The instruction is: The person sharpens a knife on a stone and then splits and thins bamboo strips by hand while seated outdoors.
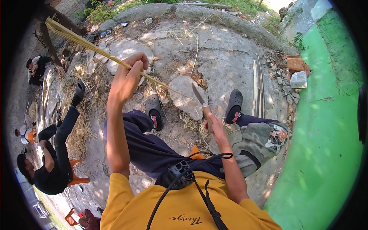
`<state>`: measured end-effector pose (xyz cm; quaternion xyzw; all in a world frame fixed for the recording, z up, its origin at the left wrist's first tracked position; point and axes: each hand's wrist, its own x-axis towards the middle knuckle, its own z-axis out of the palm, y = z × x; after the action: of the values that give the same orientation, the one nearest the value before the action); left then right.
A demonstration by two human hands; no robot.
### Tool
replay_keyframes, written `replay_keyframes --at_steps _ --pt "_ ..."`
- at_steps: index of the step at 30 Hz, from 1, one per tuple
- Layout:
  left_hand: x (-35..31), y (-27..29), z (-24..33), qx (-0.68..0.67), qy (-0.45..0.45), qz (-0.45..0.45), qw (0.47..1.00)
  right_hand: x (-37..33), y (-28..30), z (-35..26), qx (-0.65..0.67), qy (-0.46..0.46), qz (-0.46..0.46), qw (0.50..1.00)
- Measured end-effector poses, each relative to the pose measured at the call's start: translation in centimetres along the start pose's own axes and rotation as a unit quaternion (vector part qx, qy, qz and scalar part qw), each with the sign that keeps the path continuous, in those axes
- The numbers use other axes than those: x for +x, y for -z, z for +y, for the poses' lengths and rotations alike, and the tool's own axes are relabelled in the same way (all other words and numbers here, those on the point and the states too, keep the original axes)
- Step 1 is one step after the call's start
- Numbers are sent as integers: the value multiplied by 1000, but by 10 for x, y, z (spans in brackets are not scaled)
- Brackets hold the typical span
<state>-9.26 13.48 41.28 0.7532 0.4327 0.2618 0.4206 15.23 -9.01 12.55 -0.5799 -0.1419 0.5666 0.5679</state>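
two full grips: left hand (127,79) pinches the strip (90,45), thin end above the stone (183,84), thick end left of it; right hand (217,128) is clenched round the knife (206,108), blade over the stone too.

Downward fisheye view from head

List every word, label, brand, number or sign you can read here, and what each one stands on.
Yellow shirt: one word in dark script across the front, legible but not copied out here.
Grey patterned cloth: a colourful print; any lettering is too small to read.
Dark clogs: small red-and-white marks, too small to read.
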Motion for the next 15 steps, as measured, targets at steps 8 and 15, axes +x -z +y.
replay_keyframes --at_steps 8,15 --pt "35 -36 -25 -385 -56 141 910 16 -21 51 94 -133 -34 986" --pt "20 -37 -34 -429 -105 48 896 51 7 73 44 -196 10 979"
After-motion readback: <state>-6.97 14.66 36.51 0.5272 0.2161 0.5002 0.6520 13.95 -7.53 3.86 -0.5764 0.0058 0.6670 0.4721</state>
